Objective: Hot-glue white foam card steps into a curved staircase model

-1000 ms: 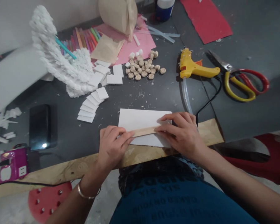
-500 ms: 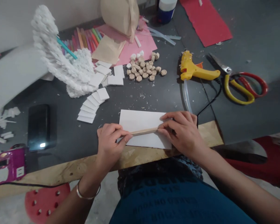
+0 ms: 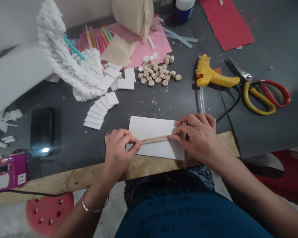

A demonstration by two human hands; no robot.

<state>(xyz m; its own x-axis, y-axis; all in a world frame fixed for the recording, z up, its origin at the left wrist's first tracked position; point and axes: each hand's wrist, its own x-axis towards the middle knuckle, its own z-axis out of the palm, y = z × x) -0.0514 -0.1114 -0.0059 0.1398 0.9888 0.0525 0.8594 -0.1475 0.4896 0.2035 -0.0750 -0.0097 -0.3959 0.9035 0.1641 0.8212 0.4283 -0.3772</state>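
Pinching a thin tan roll (image 3: 154,139) at both ends, the two hands sit close to the table's near edge. The left hand (image 3: 119,150) is closed, thumb and forefinger gripping the roll's left tip. The right hand (image 3: 201,138) closes its fingertips on the right tip, the other fingers curled over it. The roll's long axis runs left to right, roughly parallel to that near edge, tilted slightly up toward the right. It lies across a white sheet (image 3: 151,127), whose near edge reaches the pale wooden lip of the table (image 3: 64,180).

Farther in, on the dark surface, a fan of white squares (image 3: 99,110) lies left of the sheet, with a dark phone (image 3: 41,130) beyond it toward the left edge. A yellow glue gun (image 3: 211,74) and scissors (image 3: 263,91) lie right of centre, well apart from the hands. Small tan rounds (image 3: 157,71) cluster mid-table, with pink paper (image 3: 154,46) and a red sheet (image 3: 225,23) near the far edge.
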